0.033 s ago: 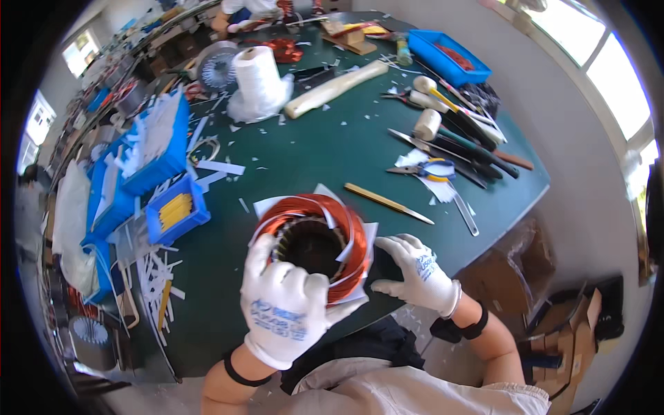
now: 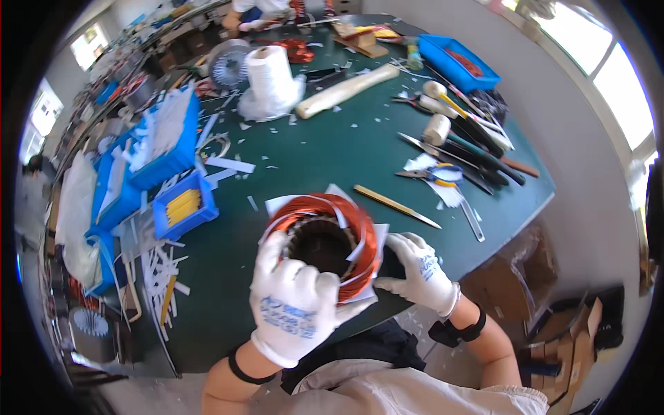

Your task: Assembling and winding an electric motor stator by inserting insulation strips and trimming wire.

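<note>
A wound motor stator, with a thick ring of copper wire and white paper pieces sticking out around it, is on the green table near its front edge. My left hand, in a white glove with blue print, grips the near left side of the ring, its fingers curled over the inner rim. At the stator's right side is my right hand, also gloved. Its thumb and fingers are apart and hold nothing; whether they touch the paper edge I cannot tell. The dark hollow shows in the stator's middle.
A pointed wooden stick lies beyond the stator. Pliers, mallets and knives lie at the right. Blue bins with paper strips and yellow pieces stand left. Farther back are a white thread cone and a pale wooden bat.
The view has shifted slightly, so the table's things sit a little farther right. My right hand is slightly closer to the stator; my left hand keeps its grip.
</note>
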### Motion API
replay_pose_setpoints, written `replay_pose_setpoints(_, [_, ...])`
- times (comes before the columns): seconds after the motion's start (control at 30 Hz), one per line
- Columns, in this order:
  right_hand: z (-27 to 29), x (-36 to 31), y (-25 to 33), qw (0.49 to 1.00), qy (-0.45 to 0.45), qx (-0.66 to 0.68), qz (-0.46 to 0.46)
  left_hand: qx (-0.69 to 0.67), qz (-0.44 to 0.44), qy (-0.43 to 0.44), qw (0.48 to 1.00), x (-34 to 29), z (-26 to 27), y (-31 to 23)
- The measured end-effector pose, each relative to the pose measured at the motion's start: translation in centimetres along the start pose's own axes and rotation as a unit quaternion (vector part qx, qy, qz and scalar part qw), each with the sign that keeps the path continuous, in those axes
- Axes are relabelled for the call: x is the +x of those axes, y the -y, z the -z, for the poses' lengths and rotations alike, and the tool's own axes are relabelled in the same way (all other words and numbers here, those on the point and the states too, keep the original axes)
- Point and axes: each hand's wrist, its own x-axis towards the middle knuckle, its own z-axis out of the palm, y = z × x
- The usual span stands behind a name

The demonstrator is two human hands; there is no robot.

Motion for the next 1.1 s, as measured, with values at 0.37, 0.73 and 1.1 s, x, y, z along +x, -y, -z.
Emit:
replay_pose_setpoints(0.37, [-4.5,-0.8,-2.0,0.994,-0.103,0.016,0.015,-0.028,-0.011,-0.086,0.996,-0.6,-0.8,2.0])
replay_pose_setpoints(0.73, [3.2,-1.1,-9.6,0.949,-0.27,-0.159,-0.047,-0.006,0.172,-0.021,0.985,-13.2,4.0,5.9])
replay_pose_setpoints(1.1, [11.2,5.8,-21.1,0.899,-0.208,-0.285,-0.258,0.055,0.253,0.035,0.965,-16.8,0.3,1.1])
